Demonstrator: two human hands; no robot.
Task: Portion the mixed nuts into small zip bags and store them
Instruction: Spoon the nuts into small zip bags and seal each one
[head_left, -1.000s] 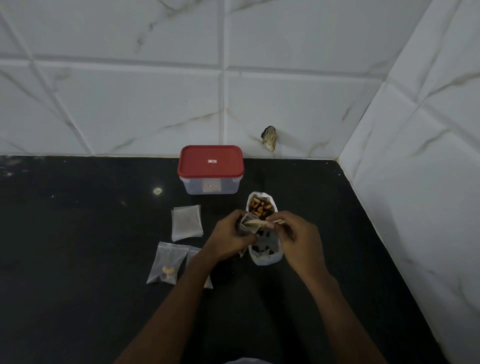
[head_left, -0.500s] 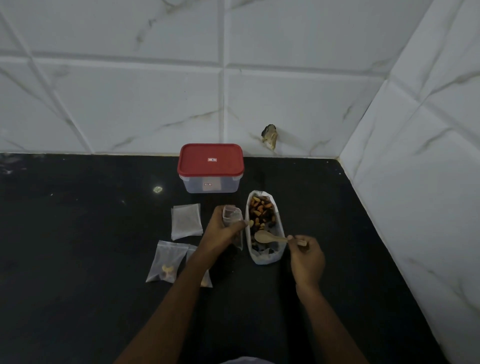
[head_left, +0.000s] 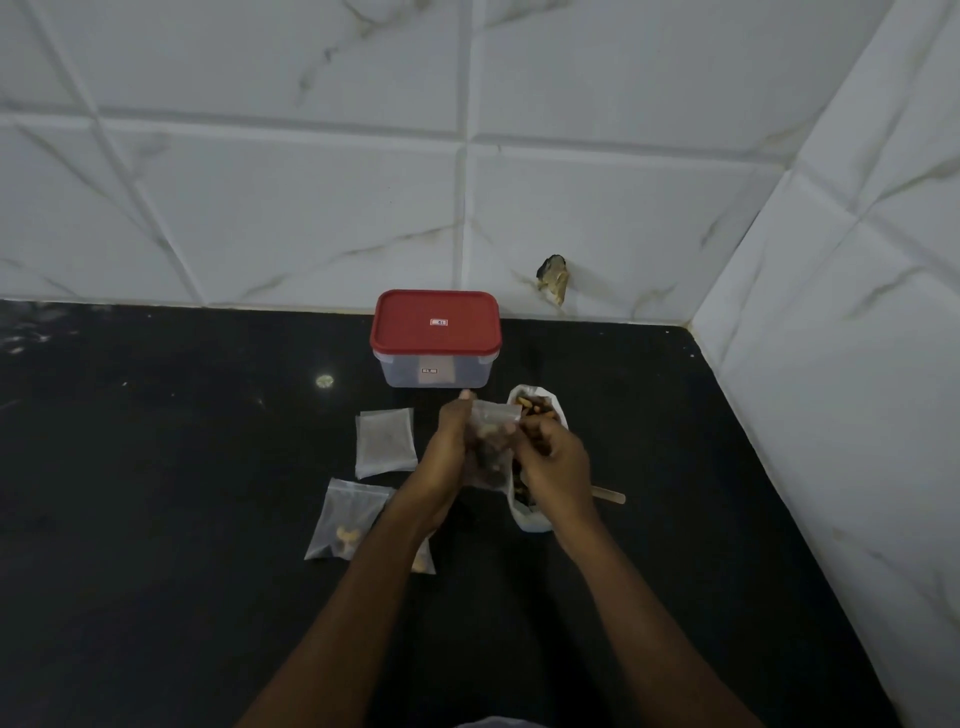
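Home kitchen, black stone counter, marble-look wall tiles

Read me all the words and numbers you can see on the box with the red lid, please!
Red lid: a little white label in the middle, too small and blurred to read.
Clear box, front side: a small dark label, also too blurred to read.
Zip bag being held: no writing shows.
So there is nothing I can read out for you.

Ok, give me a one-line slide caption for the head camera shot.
Left hand and right hand hold a part-filled zip bag by the open nut pouch, red-lidded container behind.
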